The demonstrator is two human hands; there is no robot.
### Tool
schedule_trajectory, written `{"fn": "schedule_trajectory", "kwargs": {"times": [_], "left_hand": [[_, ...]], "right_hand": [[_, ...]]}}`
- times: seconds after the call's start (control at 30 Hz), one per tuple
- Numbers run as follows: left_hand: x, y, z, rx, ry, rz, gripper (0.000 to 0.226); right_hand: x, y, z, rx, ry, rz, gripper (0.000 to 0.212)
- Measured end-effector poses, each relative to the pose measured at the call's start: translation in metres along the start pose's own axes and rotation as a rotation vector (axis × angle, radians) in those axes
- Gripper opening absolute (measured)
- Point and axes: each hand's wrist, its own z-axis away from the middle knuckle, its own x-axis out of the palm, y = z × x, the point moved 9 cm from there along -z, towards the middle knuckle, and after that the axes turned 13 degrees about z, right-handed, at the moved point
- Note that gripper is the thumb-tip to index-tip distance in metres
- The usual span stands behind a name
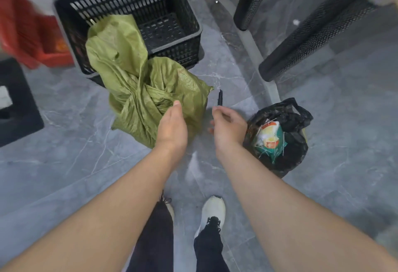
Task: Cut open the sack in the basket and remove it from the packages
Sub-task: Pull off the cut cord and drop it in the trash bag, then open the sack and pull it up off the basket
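Note:
A crumpled green woven sack point(137, 82) hangs out of the black slatted basket point(172, 9) and spreads over the grey floor in front of it. My left hand point(172, 125) hovers at the sack's near edge with straight fingers, holding nothing. My right hand point(228, 125) grips a thin black cutter point(220, 97), blade end pointing up and away, just right of the sack. No packages show inside the basket from here.
A bin lined with a black bag point(282, 138) holding scraps stands right of my right hand. A red crate point(32, 34) and a black box point(15, 103) sit at the left. Black mesh furniture legs point(312, 30) rise at the upper right. My feet point(212, 209) are below.

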Motion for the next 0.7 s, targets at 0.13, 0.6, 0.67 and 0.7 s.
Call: {"fn": "schedule_trajectory", "kwargs": {"times": [0.13, 0.6, 0.67, 0.7], "left_hand": [[-0.043, 0.016, -0.018, -0.006, 0.038, 0.041, 0.056], [-0.151, 0.018, -0.079, -0.074, 0.115, -0.131, 0.049], [-0.15, 0.01, -0.088, -0.054, 0.113, -0.177, 0.062], [-0.147, 0.005, -0.095, -0.048, 0.115, -0.179, 0.069]], "right_hand": [[0.049, -0.019, 0.013, -0.069, -0.042, 0.082, 0.009], [0.137, -0.008, 0.022, -0.017, -0.176, 0.54, 0.068], [0.146, 0.0, 0.013, -0.036, -0.212, 0.578, 0.087], [0.152, 0.003, 0.008, -0.053, -0.242, 0.59, 0.096]]}}
